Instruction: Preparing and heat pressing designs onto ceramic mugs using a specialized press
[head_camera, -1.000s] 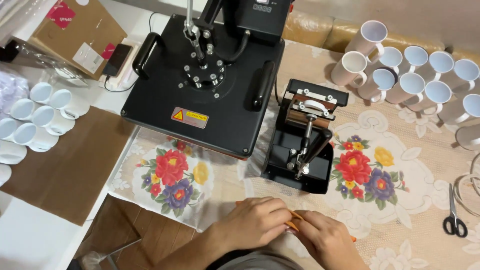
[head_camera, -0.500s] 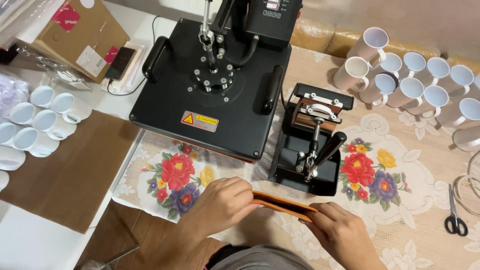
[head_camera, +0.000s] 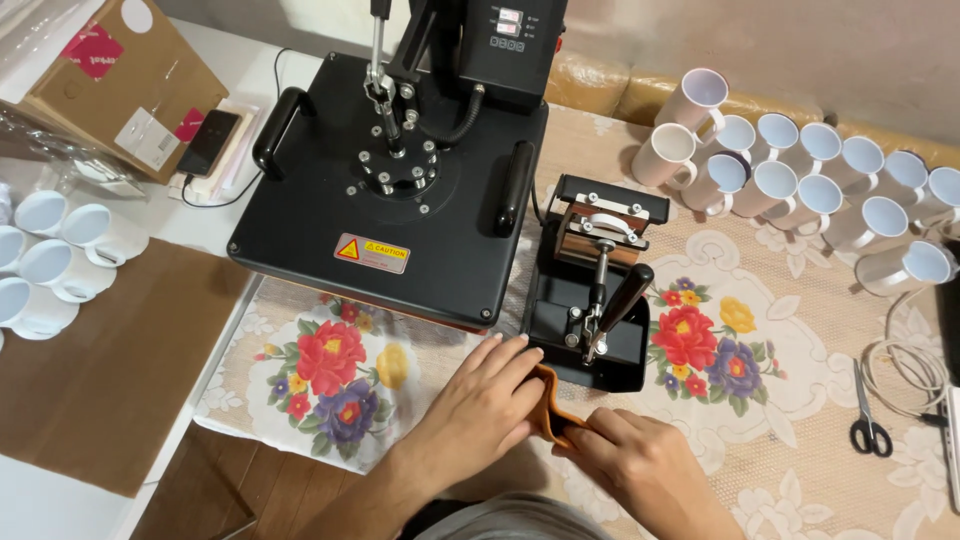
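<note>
Both of my hands hold a thin orange-brown flexible sheet (head_camera: 547, 408), bent between them at the near edge of the table. My left hand (head_camera: 482, 404) lies flat over its left part, fingers pointing up toward the small black mug press (head_camera: 592, 289). My right hand (head_camera: 632, 462) pinches the sheet's lower right end. The mug press, with its black lever handle (head_camera: 622, 303), stands just beyond my fingertips. A large black flat heat press (head_camera: 398, 183) stands to its left.
Several white mugs (head_camera: 800, 175) crowd the back right, and more white mugs (head_camera: 55, 250) sit at the left. Scissors (head_camera: 868, 424) and a coiled white cable (head_camera: 905, 365) lie at the right. A cardboard box (head_camera: 118, 78) and a phone (head_camera: 208, 142) sit at the back left. A floral lace cloth (head_camera: 330, 370) covers the table.
My hands moved up toward the mug press. The orange sheet, stretched flat between them half a second ago, is now bent between them.
</note>
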